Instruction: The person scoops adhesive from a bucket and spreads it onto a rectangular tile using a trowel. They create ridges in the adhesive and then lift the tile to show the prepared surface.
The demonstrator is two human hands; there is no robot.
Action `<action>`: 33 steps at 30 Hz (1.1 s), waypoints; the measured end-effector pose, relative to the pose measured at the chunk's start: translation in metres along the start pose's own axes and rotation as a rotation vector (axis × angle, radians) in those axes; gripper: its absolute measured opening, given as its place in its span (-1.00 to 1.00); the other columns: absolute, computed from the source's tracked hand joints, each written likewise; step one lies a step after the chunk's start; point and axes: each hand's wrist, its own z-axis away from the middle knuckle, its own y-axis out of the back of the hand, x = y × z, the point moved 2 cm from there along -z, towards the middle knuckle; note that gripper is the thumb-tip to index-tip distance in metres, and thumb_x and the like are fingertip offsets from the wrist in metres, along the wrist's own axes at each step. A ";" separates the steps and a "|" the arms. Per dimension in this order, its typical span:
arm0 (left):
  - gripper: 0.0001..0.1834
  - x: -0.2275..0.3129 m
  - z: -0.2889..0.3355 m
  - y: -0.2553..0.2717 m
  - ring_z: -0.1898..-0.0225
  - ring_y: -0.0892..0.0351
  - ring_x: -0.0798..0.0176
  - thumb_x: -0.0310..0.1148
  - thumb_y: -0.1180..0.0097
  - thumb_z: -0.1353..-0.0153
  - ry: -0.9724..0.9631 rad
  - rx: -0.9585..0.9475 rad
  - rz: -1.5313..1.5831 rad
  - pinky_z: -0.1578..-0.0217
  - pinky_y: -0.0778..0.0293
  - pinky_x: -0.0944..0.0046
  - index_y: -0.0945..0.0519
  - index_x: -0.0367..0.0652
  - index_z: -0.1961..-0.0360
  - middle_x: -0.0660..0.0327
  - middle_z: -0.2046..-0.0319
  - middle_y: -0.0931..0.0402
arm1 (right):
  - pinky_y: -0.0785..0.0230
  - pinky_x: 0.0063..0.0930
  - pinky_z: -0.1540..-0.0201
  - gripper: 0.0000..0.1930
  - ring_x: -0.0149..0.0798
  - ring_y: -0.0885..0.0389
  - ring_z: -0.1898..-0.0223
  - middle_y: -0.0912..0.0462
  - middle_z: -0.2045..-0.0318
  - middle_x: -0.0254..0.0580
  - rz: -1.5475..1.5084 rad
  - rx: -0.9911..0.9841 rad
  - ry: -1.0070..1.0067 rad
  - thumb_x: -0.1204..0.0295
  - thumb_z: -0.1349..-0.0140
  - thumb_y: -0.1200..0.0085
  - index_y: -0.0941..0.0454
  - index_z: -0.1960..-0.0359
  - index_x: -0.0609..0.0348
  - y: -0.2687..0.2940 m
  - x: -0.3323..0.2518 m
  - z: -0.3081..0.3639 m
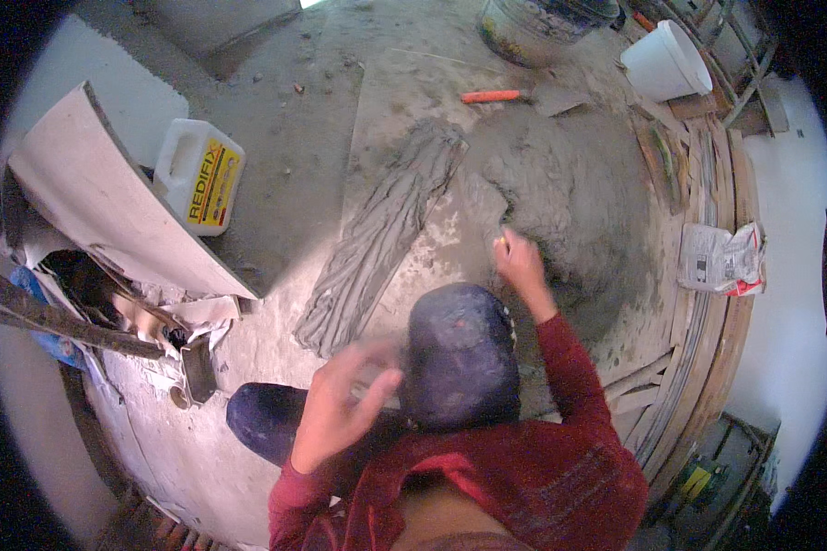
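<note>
My right hand is closed round a small handle at the near left edge of a wet grey mortar heap. It looks like a trowel, its mortar-coated blade hard to tell from the heap. My left hand, a little blurred, hovers beside my bent knee with its fingers apart and nothing in them. Ahead of it, a long ridged strip of mortar lies slantwise on the dusty board. Beyond the heap rests another trowel with an orange handle.
A white jug with a yellow label stands at left behind a curved pale panel. A dark tub and a white bucket are at the far side. Wooden planks and a crumpled bag line the right.
</note>
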 end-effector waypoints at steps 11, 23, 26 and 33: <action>-0.63 -0.034 -0.089 -0.029 0.25 -0.64 -0.20 -0.18 -0.14 -0.36 -0.198 -0.020 -0.274 0.23 -0.53 -0.09 -0.53 -0.14 -0.08 -0.01 0.31 -0.63 | -0.52 -0.05 0.51 -0.75 0.08 -0.66 0.65 -0.61 0.66 0.15 0.247 -0.354 0.125 0.44 -0.17 -0.03 -0.60 0.52 0.45 0.061 -0.077 -0.211; -0.61 -0.070 -0.121 -0.035 0.24 -0.68 -0.15 -0.08 -0.11 -0.38 -0.205 -0.160 -0.358 0.23 -0.56 -0.08 -0.54 -0.06 -0.10 0.01 0.31 -0.69 | -0.53 -0.02 0.45 -0.71 0.11 -0.64 0.64 -0.62 0.61 0.19 0.341 -0.403 0.395 0.40 -0.20 0.00 -0.63 0.45 0.44 0.032 -0.044 -0.153; -0.60 -0.073 -0.121 -0.034 0.24 -0.67 -0.18 -0.07 -0.11 -0.37 -0.231 -0.184 -0.296 0.23 -0.55 -0.11 -0.55 -0.09 -0.09 -0.02 0.33 -0.69 | -0.56 0.04 0.34 -0.73 0.14 -0.67 0.55 -0.66 0.58 0.12 0.182 -0.466 0.258 0.36 -0.20 -0.05 -0.69 0.42 0.35 0.033 -0.042 -0.128; -0.58 -0.090 -0.131 -0.028 0.23 -0.66 -0.23 -0.05 -0.08 -0.37 -0.234 -0.280 -0.375 0.23 -0.54 -0.19 -0.57 -0.15 -0.04 -0.07 0.34 -0.68 | -0.50 -0.14 0.44 -0.63 -0.03 -0.63 0.68 -0.61 0.69 0.07 0.322 -0.187 0.263 0.31 -0.25 -0.03 -0.61 0.56 0.42 0.038 -0.092 -0.172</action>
